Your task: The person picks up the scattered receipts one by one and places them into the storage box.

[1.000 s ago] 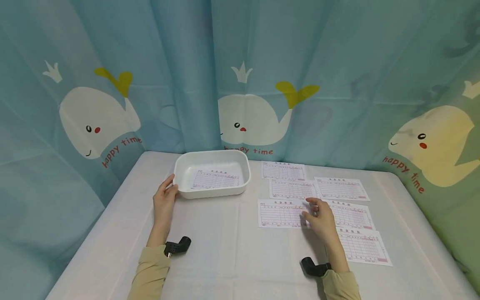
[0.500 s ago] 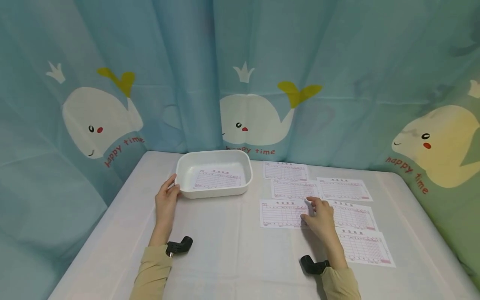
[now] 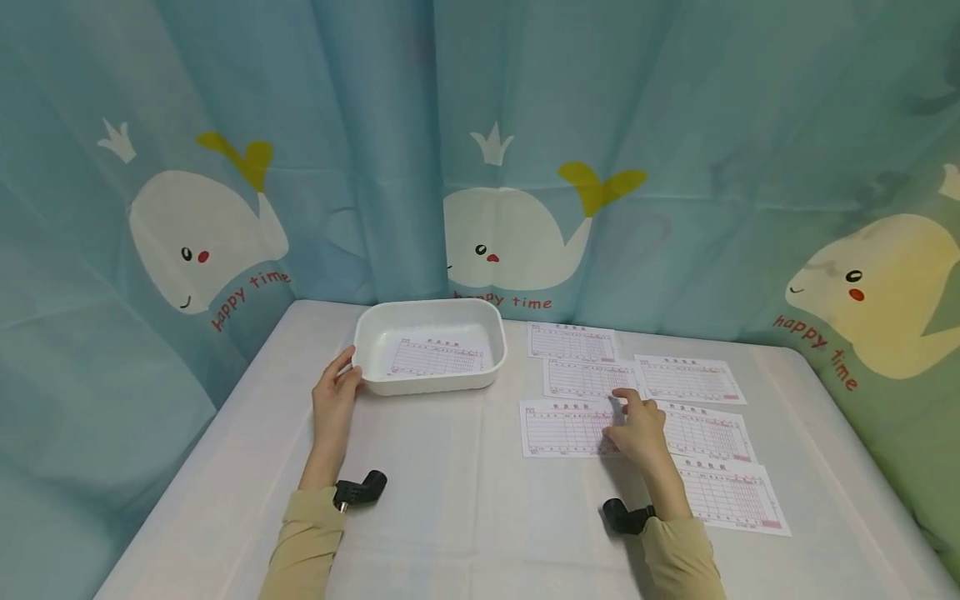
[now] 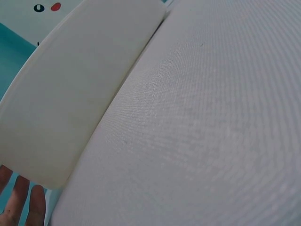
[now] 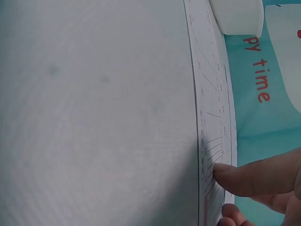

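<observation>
A white tray (image 3: 422, 387) stands at the back left of the table with a printed form (image 3: 437, 357) lying inside. Against its left end rests my left hand (image 3: 333, 408), fingers fairly straight; the left wrist view shows the fingers (image 4: 36, 206) beside the tray wall (image 4: 70, 84). My right hand (image 3: 642, 429) is over the right end of a form (image 3: 566, 428), thumb and forefinger spread apart. In the right wrist view the thumb (image 5: 258, 176) touches or nearly touches a form (image 5: 211, 108); the other fingers are partly hidden.
More forms lie around the right hand: two behind it (image 3: 572, 342) (image 3: 588, 378), and several to its right (image 3: 688, 379) (image 3: 705, 432) (image 3: 731, 495). A curtain (image 3: 390, 167) with whale prints hangs along the back of the white-covered table (image 3: 420, 500).
The forefinger of my right hand has shifted slightly away from me over the forms. My left hand keeps its place at the tray, and the head view has turned slightly.
</observation>
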Tool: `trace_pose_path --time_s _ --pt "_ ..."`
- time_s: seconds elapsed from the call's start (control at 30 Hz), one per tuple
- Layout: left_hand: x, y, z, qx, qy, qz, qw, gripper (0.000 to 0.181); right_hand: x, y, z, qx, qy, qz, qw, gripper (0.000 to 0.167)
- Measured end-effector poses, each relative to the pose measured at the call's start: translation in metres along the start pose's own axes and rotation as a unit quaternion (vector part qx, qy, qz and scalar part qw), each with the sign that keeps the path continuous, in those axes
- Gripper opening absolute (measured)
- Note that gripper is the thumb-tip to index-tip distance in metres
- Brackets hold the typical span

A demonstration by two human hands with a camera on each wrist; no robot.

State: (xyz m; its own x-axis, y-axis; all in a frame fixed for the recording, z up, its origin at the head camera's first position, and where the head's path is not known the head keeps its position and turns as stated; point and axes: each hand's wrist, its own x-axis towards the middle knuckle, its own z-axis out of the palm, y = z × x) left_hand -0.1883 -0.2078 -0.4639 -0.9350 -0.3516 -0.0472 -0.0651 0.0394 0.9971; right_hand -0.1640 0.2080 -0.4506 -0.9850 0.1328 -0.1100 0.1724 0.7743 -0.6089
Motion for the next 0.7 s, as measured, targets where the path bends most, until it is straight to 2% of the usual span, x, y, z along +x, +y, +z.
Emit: trace_pose_path --time_s 0.37,0.7 --pt "-0.001 0.002 0.000 0.001 0.000 0.003 1.0000 0.045 -0.002 -0.012 -0.003 -0.023 0.001 0.039 0.9990 0.070" --pt "0.001 0.000 -0.001 0.005 -0.002 0.002 1.0000 0.045 -0.004 -0.010 -0.002 -0.010 0.006 0.014 0.9998 0.068"
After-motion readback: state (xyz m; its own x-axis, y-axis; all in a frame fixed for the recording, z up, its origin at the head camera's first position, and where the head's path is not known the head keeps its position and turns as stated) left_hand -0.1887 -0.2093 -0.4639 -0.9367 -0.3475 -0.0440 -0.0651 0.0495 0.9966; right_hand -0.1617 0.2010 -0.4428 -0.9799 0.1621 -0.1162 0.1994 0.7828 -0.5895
